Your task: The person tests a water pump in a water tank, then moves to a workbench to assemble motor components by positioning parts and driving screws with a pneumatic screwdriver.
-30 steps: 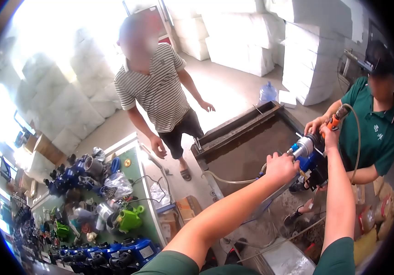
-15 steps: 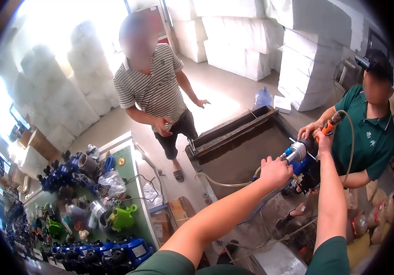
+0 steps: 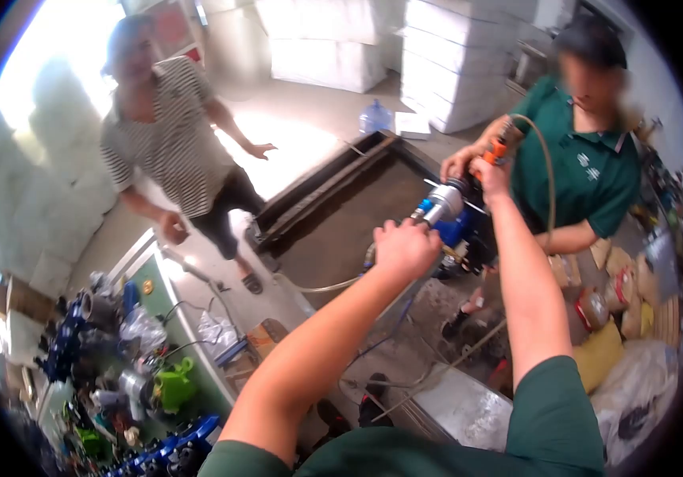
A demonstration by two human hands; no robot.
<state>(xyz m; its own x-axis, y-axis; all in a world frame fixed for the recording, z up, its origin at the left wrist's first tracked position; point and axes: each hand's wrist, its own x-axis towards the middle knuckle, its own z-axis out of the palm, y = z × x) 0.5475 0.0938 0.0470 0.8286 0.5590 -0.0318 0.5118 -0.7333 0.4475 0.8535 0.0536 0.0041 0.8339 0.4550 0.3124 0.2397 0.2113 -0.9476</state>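
Observation:
My right hand (image 3: 491,179) is closed around the grip of an orange air tool (image 3: 497,149), which has a pale hose (image 3: 549,171) running from its end. The tool is held against the far end of a pump with a silver cylinder (image 3: 447,197) and a blue body (image 3: 454,230). My left hand (image 3: 407,250) is curled over the near end of the pump, around a metal fitting beside a blue collar (image 3: 423,207); its fingertips are partly hidden. A co-worker's hand (image 3: 458,161) rests on the pump's far end, close to the tool.
A dark tank of murky water (image 3: 341,207) lies beyond the pump. At left stands a green-topped bench (image 3: 168,298) bearing blue pumps and a bright green housing (image 3: 174,385). A person in a striped shirt (image 3: 170,135) stands across the tank. Sacks (image 3: 599,354) lie at right.
The view has swung right, so everything sits further left in the picture. Both my hands keep their places on the pump and the tool. The striped-shirt person's nearer hand has lowered.

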